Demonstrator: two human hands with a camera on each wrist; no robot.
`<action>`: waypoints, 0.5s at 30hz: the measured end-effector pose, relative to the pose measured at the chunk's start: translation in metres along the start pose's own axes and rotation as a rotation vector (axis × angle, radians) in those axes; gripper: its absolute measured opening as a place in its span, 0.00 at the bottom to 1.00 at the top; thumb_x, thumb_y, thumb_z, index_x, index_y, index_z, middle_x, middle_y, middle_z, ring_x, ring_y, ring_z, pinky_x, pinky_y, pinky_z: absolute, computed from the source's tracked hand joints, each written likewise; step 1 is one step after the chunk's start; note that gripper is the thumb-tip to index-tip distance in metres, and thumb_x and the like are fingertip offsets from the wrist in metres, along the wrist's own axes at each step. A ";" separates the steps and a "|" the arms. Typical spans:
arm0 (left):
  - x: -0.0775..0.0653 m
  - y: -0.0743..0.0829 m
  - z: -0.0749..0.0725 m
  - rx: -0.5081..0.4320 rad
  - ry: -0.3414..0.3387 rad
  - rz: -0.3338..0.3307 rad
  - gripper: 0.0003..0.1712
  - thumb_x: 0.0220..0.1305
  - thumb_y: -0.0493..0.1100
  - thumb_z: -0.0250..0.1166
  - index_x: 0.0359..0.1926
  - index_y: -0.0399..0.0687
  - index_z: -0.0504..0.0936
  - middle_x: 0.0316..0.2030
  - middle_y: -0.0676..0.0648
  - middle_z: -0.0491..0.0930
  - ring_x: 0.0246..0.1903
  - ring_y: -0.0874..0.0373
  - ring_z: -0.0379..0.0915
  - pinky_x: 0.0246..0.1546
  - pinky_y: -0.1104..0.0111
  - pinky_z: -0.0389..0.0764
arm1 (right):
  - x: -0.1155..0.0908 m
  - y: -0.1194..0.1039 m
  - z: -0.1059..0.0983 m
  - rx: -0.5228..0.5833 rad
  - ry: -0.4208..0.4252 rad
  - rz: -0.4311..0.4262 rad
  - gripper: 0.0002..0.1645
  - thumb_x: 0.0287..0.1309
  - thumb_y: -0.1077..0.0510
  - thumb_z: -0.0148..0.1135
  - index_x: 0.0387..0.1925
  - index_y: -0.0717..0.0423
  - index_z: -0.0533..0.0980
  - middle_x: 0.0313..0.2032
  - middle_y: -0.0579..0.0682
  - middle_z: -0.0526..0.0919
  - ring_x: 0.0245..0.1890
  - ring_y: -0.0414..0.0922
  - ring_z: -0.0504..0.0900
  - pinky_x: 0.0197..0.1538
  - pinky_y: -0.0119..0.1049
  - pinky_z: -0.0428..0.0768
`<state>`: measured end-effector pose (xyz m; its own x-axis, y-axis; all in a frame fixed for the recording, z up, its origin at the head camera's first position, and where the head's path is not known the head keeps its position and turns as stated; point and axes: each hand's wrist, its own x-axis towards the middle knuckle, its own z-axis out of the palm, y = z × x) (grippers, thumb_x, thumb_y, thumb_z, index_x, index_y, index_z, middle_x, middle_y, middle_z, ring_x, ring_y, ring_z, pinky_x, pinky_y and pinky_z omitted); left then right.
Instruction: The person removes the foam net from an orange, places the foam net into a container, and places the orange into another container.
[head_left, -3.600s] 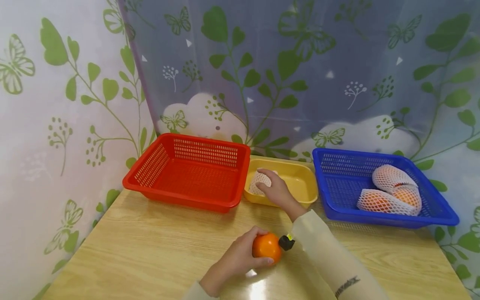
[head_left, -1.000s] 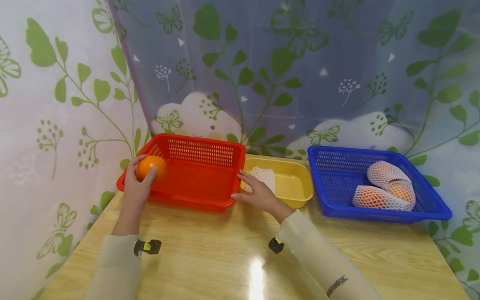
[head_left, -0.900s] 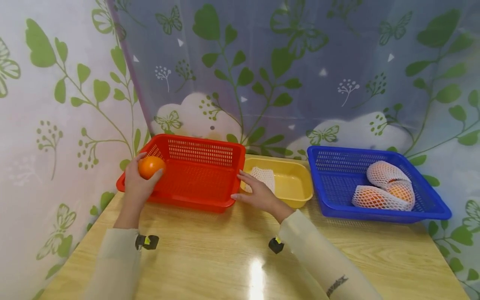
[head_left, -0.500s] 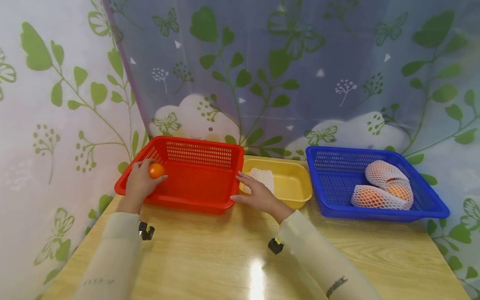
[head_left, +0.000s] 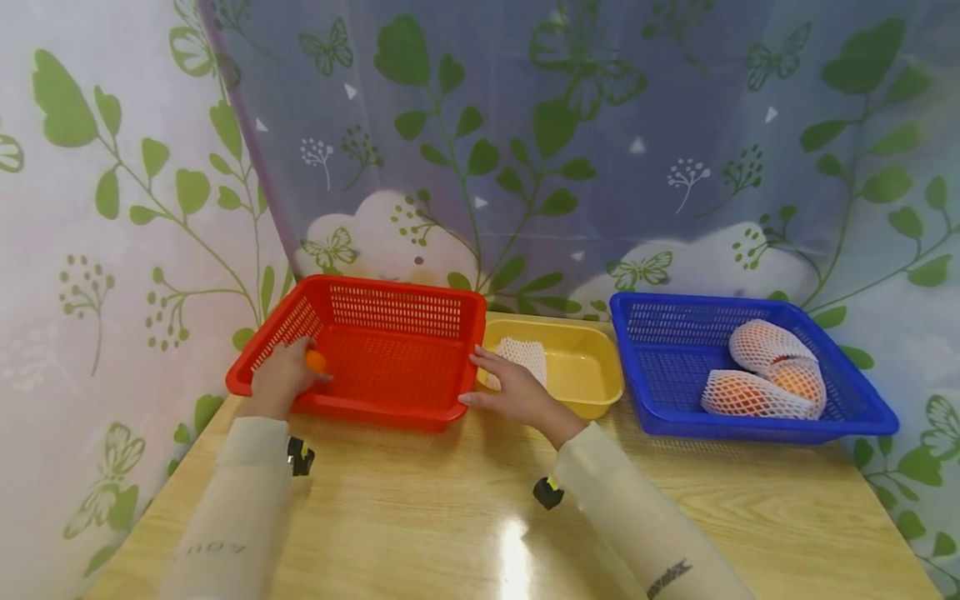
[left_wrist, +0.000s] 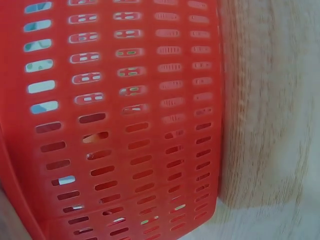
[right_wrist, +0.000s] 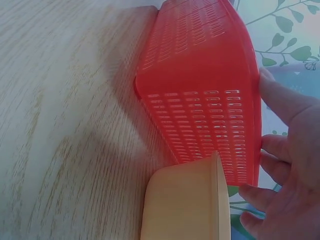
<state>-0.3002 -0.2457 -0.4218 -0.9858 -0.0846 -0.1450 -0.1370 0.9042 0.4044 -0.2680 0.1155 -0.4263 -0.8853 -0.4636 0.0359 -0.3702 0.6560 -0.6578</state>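
With 12 o'clock pointing straight away from the person: red basket (head_left: 393, 358) at 10–11 on the bench (head_left: 420, 517), yellow tray (head_left: 585, 371) at 12–1, blue basket (head_left: 671, 367) at 2. Left hand (head_left: 281, 377) is inside the red basket, around its 8–9 o'clock side. Its fingers (head_left: 303, 343) are curled round an orange fruit (head_left: 316, 362), so grasping; hand covers most of the fruit. Can't tell whether the fruit touches the basket floor. Left wrist view mostly shows the slotted red wall, fingers hidden there.

Right hand (head_left: 517, 396) sits at the red basket's 3–4 o'clock edge. Fingers (right_wrist: 275, 146) relaxed, tips touching the rim, not wrapped round anything; forearm comes in from 4–5 o'clock.

Yellow tray has a white foam net (head_left: 528, 358) at its 9–10 o'clock end, partly behind the right hand. Blue basket carries netted fruits (head_left: 797, 379) on its 3–4 o'clock side. Leaf-and-butterfly backdrop (head_left: 465, 242) along 12, behind all three containers.
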 end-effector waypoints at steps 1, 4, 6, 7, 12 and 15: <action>0.000 -0.001 0.000 0.003 -0.004 0.005 0.38 0.57 0.49 0.70 0.64 0.42 0.66 0.59 0.27 0.62 0.55 0.33 0.61 0.49 0.39 0.69 | 0.000 -0.001 0.000 0.001 -0.003 0.002 0.48 0.57 0.41 0.67 0.71 0.56 0.60 0.74 0.47 0.55 0.73 0.50 0.55 0.71 0.51 0.57; 0.000 -0.003 0.001 0.017 -0.002 0.030 0.37 0.56 0.49 0.70 0.63 0.41 0.67 0.59 0.28 0.65 0.55 0.35 0.63 0.47 0.41 0.70 | 0.000 -0.001 0.001 -0.003 -0.003 0.010 0.48 0.57 0.40 0.67 0.72 0.55 0.60 0.74 0.46 0.55 0.73 0.50 0.55 0.71 0.51 0.57; 0.001 -0.004 0.001 0.027 -0.002 0.046 0.37 0.56 0.49 0.70 0.63 0.41 0.68 0.59 0.29 0.67 0.54 0.36 0.65 0.47 0.41 0.71 | 0.001 -0.002 0.001 -0.003 -0.003 0.019 0.47 0.57 0.40 0.67 0.72 0.54 0.60 0.74 0.45 0.55 0.73 0.50 0.55 0.71 0.51 0.58; 0.002 -0.004 0.002 0.031 -0.003 0.052 0.37 0.55 0.48 0.70 0.63 0.41 0.68 0.59 0.29 0.67 0.54 0.36 0.65 0.47 0.41 0.71 | 0.001 -0.002 0.002 -0.001 -0.003 0.023 0.47 0.57 0.40 0.67 0.72 0.54 0.60 0.74 0.45 0.55 0.73 0.50 0.55 0.71 0.51 0.58; 0.005 -0.002 0.001 0.029 -0.032 0.050 0.38 0.55 0.50 0.71 0.63 0.41 0.69 0.58 0.30 0.68 0.52 0.37 0.65 0.49 0.43 0.70 | 0.001 0.000 0.001 0.013 0.002 0.027 0.48 0.57 0.40 0.67 0.72 0.54 0.60 0.74 0.45 0.55 0.73 0.49 0.54 0.71 0.51 0.57; 0.006 -0.002 0.001 0.032 -0.041 0.051 0.39 0.54 0.53 0.71 0.63 0.42 0.70 0.58 0.30 0.69 0.51 0.38 0.65 0.48 0.44 0.70 | 0.001 0.001 0.002 0.013 0.002 0.026 0.48 0.56 0.40 0.67 0.72 0.54 0.60 0.74 0.45 0.55 0.73 0.49 0.54 0.71 0.51 0.57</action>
<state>-0.3055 -0.2478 -0.4239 -0.9865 -0.0210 -0.1622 -0.0826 0.9199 0.3834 -0.2690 0.1144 -0.4281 -0.8954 -0.4448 0.0201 -0.3429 0.6600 -0.6685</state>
